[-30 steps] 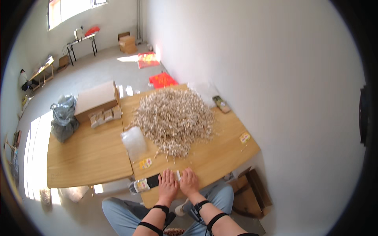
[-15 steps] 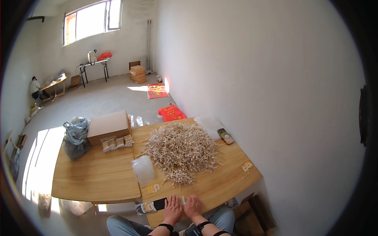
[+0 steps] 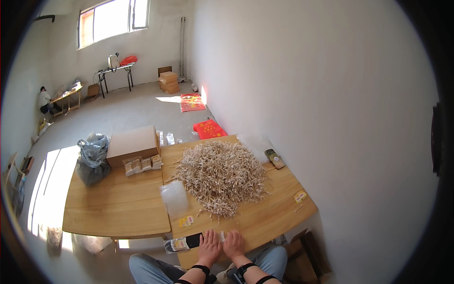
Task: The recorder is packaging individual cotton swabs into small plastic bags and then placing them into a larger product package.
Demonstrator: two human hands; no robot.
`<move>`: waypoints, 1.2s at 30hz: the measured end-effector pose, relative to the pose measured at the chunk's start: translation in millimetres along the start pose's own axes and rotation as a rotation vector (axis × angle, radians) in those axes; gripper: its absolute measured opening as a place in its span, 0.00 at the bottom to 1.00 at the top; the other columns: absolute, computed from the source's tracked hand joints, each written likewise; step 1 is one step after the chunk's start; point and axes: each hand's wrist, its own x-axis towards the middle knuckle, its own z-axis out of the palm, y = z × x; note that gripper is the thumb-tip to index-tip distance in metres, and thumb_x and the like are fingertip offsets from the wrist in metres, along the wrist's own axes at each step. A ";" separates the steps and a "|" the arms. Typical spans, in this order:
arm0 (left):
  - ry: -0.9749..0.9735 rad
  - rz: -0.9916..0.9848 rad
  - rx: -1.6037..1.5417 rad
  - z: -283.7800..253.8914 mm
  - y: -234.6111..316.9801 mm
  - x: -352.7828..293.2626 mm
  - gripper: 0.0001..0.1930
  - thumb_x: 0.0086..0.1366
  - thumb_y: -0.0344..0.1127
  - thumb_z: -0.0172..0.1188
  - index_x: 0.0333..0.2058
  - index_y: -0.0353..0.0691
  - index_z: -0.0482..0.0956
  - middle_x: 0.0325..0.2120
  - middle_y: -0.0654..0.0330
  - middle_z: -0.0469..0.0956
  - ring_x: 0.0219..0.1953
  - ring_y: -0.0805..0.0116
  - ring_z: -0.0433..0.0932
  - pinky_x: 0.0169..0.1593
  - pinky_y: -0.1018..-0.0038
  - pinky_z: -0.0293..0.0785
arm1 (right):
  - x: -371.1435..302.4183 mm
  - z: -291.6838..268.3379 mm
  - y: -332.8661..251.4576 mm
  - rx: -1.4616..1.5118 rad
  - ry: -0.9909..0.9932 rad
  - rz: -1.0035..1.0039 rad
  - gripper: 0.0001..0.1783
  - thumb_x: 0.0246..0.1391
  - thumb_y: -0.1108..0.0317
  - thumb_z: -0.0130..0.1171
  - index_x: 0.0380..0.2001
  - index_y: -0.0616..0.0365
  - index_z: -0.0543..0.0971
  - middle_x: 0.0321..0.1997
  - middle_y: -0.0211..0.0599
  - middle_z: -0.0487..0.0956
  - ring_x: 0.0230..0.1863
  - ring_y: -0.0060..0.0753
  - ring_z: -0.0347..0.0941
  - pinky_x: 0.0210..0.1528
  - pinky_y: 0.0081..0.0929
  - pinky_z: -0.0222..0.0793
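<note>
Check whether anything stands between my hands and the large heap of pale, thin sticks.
Nothing visible blocks your left hand or right hand from that stick heap; a flat yellow-white card lies to the left.

The tabletop (image 3: 116,206) looks like smooth, pale-grained wood with a soft sheen. The heaped sticks (image 3: 222,175) appear matt and fibrous, a rough mass. Clear plastic bags (image 3: 174,199) shine; the grey bag (image 3: 93,158) is crinkled, glossy plastic. The box (image 3: 132,144) is matt cardboard, the wall (image 3: 307,94) smooth and matt.
</note>
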 end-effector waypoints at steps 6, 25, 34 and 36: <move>0.025 0.002 -0.030 2.7 -0.3 1.8 0.30 0.68 0.48 0.46 0.63 0.36 0.63 0.66 0.48 0.59 0.71 0.55 0.51 0.71 0.52 0.42 | 1.0 7.1 5.5 -0.010 -0.012 0.011 0.16 0.47 0.66 0.56 0.41 0.56 0.74 0.49 0.44 0.73 0.55 0.49 0.69 0.56 0.47 0.64; 0.047 0.016 0.006 0.8 1.8 2.4 0.29 0.68 0.47 0.47 0.62 0.34 0.64 0.66 0.47 0.59 0.70 0.53 0.54 0.70 0.51 0.43 | 2.6 2.3 4.2 0.002 -0.060 0.016 0.16 0.48 0.70 0.56 0.42 0.58 0.75 0.50 0.45 0.73 0.57 0.50 0.68 0.58 0.47 0.63; 0.087 0.001 0.052 4.7 -6.2 3.8 0.29 0.69 0.47 0.47 0.64 0.37 0.62 0.66 0.51 0.59 0.70 0.55 0.53 0.71 0.52 0.43 | 10.8 0.3 -3.3 0.094 -0.066 0.014 0.15 0.47 0.71 0.57 0.41 0.58 0.74 0.49 0.46 0.73 0.57 0.51 0.67 0.60 0.47 0.62; 0.043 0.008 0.064 7.3 -2.7 -1.3 0.31 0.69 0.48 0.45 0.65 0.38 0.60 0.67 0.51 0.57 0.71 0.55 0.52 0.71 0.52 0.43 | 4.3 -3.3 -0.2 0.056 -0.061 0.004 0.15 0.46 0.73 0.56 0.41 0.57 0.74 0.48 0.45 0.73 0.56 0.51 0.68 0.58 0.47 0.63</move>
